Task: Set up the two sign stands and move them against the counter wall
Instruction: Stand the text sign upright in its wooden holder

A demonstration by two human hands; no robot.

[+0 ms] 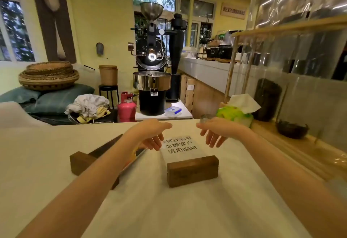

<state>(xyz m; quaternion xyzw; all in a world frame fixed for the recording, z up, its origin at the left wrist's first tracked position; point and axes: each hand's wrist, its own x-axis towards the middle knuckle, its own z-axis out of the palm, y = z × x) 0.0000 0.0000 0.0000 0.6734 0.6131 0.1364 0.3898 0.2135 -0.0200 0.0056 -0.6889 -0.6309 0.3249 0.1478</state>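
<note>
Two sign stands lie flat on the white counter (pixel 37 158). The right one has a dark wooden base block (pixel 193 171) and a clear panel (pixel 181 146) with black printed characters, pointing away from me. The left stand's wooden base (pixel 80 159) sits under my left forearm; its panel (pixel 138 154) is mostly hidden by the arm. My left hand (pixel 152 136) hovers open over the printed panel's left edge. My right hand (pixel 216 131) hovers open over its right edge. Neither hand grips anything.
A green tissue pack (pixel 234 113) and a small glass (pixel 205 118) stand at the counter's far right. A wooden ledge with a clear screen (pixel 300 91) runs along the right side, holding a dark jar (pixel 267 99) and a dark bowl (pixel 292 128). A coffee roaster (pixel 153 59) stands beyond.
</note>
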